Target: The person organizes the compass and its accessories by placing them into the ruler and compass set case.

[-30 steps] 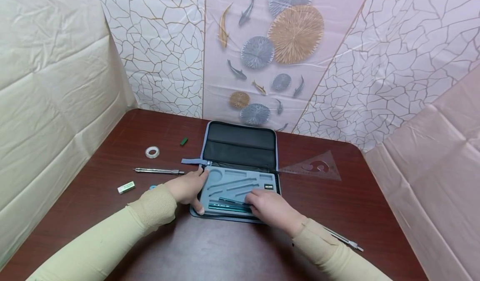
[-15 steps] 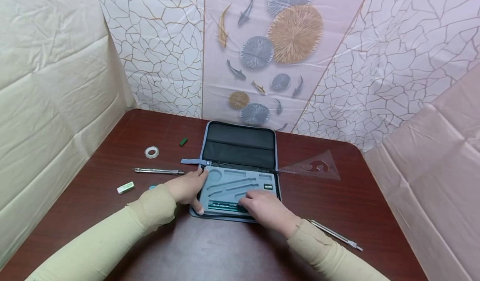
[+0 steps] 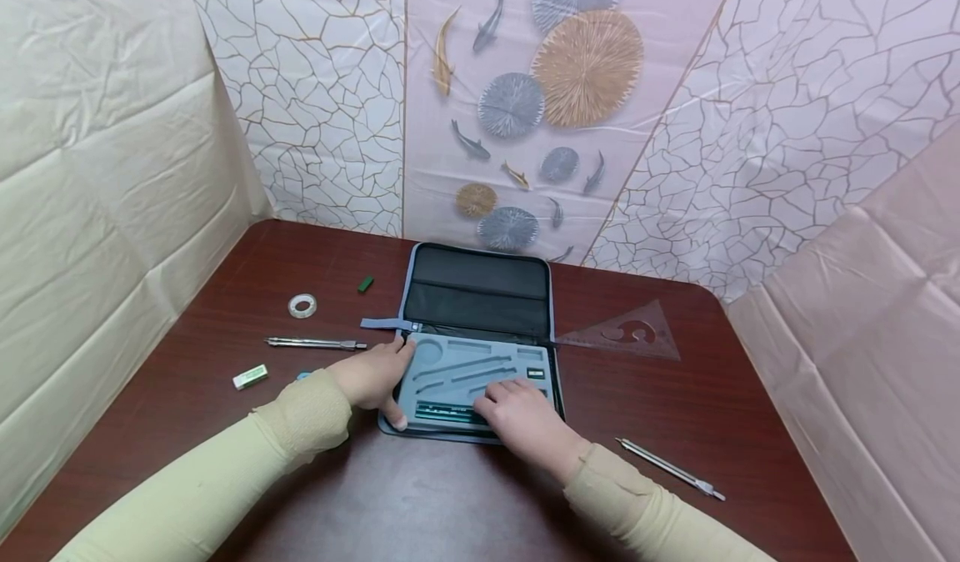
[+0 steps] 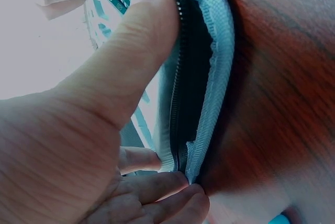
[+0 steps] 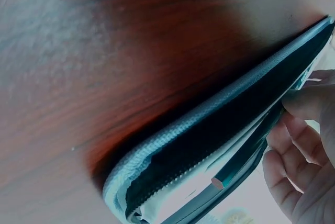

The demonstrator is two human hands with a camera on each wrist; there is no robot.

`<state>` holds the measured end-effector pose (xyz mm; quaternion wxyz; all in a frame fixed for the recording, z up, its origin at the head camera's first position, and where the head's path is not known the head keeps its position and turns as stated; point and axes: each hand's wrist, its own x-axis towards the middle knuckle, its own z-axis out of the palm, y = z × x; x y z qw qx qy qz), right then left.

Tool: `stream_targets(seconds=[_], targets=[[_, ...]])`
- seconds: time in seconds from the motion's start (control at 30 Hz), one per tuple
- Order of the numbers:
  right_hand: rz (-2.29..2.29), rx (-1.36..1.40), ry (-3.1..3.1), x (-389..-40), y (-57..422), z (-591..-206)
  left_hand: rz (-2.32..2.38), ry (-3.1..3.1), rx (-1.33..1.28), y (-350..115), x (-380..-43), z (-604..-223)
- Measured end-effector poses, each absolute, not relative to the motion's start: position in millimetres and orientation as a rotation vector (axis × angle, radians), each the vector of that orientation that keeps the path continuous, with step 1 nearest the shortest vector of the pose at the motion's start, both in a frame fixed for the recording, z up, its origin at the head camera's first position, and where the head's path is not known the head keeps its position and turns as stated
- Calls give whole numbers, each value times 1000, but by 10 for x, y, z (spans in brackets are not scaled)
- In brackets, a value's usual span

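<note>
Pinching, it seems, the green pencils [image 3: 446,412] from above with curled thumb and fingers, the right grip [image 3: 521,420] is working at the near edge of the moulded tray [image 3: 453,393] inside the open zippered case [image 3: 480,295]. The pencils are lying along the tray's nearest long slot, running out leftward from beneath the fingertips, while one blunt end is showing to the right of the grip; whether that end is sitting fully down, the views are not telling. The left grip [image 3: 375,378] is spreading wide, its thumb pressing on the near left corner and its fingers resting along the case's left edge. Judging by their look, the pencils are light and stiff, with a smooth coat probably making them slightly slippery, so holding them across the middle of the barrel is suiting them best, pressing evenly and sparing any points. Just beyond the right grip, a small sharpener [image 3: 536,373] is sitting in its recess; farther off beyond it, a clear set square [image 3: 641,341] is lying flat. To its right, a metal compass-like tool [image 3: 670,469] is resting on the bench [image 3: 720,395].
</note>
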<state>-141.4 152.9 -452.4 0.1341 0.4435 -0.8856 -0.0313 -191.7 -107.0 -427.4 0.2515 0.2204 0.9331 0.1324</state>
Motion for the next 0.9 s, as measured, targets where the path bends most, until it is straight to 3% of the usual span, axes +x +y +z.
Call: stream_targets(seconds=[0.9], targets=[[3, 1290, -2643, -1293, 1607, -4582, 360, 2549, 611, -1081, -1895, -4270]])
